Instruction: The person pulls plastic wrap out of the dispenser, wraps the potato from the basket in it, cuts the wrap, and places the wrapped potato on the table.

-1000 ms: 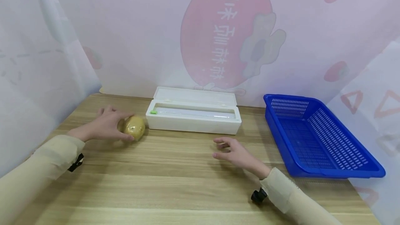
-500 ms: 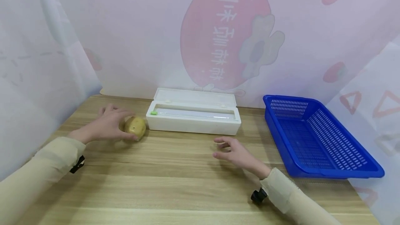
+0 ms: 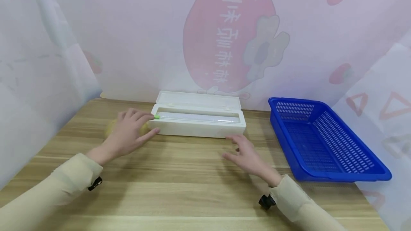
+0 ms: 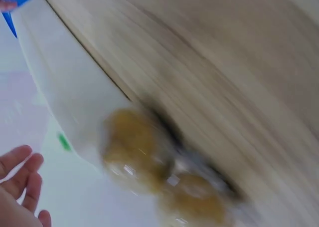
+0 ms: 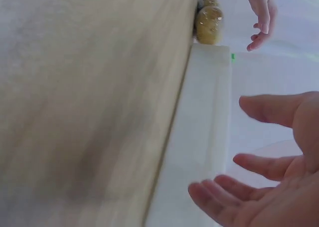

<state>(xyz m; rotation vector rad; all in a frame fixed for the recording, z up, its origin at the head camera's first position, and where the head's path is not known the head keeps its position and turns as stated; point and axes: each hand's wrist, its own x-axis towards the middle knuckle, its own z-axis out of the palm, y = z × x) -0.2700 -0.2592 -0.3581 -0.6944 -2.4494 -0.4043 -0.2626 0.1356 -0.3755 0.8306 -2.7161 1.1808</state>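
Note:
Two potatoes in clear film lie side by side at the left end of a white cling film box; the left wrist view shows a nearer potato [image 4: 130, 142] and another potato [image 4: 192, 202], both blurred. My left hand [image 3: 126, 133] passes over them in the head view, hiding most of both, its fingers extended toward the box's green slider [image 3: 157, 117]. It holds nothing. The cling film box [image 3: 199, 129] has its lid raised. Before its right front corner hovers my right hand [image 3: 248, 156], fingers loosely bent and holding nothing; the right wrist view shows its fingers apart.
A blue perforated basket [image 3: 289, 145] stands at the right of the wooden table [image 3: 179, 188]. Behind the box hangs a pale printed cloth [image 3: 138, 45], which also lines both sides.
My left hand has let go of the potato and moved right, up to the box's left end. The right hand has shifted slightly, its thumb and fingers spreading wider.

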